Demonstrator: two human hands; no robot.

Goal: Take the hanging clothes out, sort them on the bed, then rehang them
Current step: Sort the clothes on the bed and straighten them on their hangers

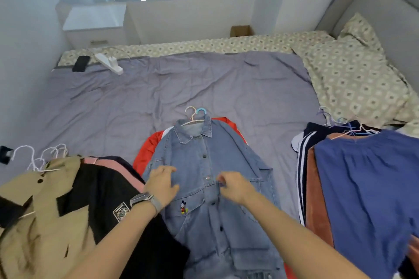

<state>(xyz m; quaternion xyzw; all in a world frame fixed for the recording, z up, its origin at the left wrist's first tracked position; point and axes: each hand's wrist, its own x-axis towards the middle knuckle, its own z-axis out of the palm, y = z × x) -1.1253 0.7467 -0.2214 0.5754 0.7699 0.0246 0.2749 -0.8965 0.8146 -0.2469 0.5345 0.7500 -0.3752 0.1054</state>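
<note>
We see a bed (204, 88) under a grey-purple sheet filling mid-frame, a white nightstand (95, 25) upper left. The denim shirt (217, 188) lies centre-bottom on its hanger (192, 118). Our left hand (162, 184) rests on it, fingers loosely curved; our right hand (234, 184) pinches its button strip.

Faded matt denim shirt (210, 179) on plastic hangers (195, 115); wrinkled matt cotton sheet (158, 88).
</note>
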